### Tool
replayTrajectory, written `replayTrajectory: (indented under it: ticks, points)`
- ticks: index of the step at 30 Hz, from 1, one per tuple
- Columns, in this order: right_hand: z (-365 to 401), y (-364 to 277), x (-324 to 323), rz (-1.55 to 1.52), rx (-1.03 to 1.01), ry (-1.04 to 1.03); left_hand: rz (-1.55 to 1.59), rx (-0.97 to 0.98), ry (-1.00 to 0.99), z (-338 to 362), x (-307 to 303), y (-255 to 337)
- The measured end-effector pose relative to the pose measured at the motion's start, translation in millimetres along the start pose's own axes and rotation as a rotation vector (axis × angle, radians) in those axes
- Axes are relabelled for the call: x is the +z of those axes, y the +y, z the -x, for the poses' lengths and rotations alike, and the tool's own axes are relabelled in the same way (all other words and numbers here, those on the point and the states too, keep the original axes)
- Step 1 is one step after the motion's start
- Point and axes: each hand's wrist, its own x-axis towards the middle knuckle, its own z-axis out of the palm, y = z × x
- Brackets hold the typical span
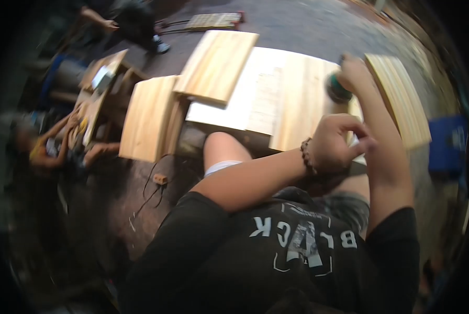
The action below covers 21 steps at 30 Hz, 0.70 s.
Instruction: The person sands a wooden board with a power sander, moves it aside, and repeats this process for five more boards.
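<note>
My right hand (354, 73) is wrapped round a green and dark tool (339, 88), which looks like a power sander, at the right end of the boards. Under and beside the tool lies a light wooden board (302, 99). My left hand (340, 142), with a beaded bracelet at its wrist, is curled just in front of my right forearm. Its thumb and fingertips come together beside that forearm, with a gap inside the curl and nothing visible in it. Whether they touch the forearm is unclear.
More boards lie at the left (148, 118), upper middle (219, 63) and right (399, 99). A white panel (219, 112) lies between them. A blue box (447, 146) stands far right. An orange socket block (160, 179) with cords is on the floor. People are at the left and upper left.
</note>
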Motion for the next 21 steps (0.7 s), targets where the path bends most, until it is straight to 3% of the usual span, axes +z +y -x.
replayTrajectory:
  ticks: [1,3,6,13,20,21]
  points:
    - [16,-8,-8,-0.057,0.097,-0.041,0.148,0.072,-0.06,-7,26,36]
    - [49,-16,-18,-0.079,0.059,-0.019,0.386,0.172,-0.192,-11,68,92]
    - [84,-19,-20,-0.09,0.079,-0.046,0.647,0.265,-0.303,-4,123,130]
    - [154,-15,-32,-0.157,0.05,-0.05,0.858,0.281,-0.375,11,196,154]
    - [203,-17,-38,-0.175,0.022,-0.065,0.845,0.241,-0.303,22,192,160]
    - [207,-18,-39,-0.167,0.025,-0.074,0.872,0.316,-0.405,19,213,142]
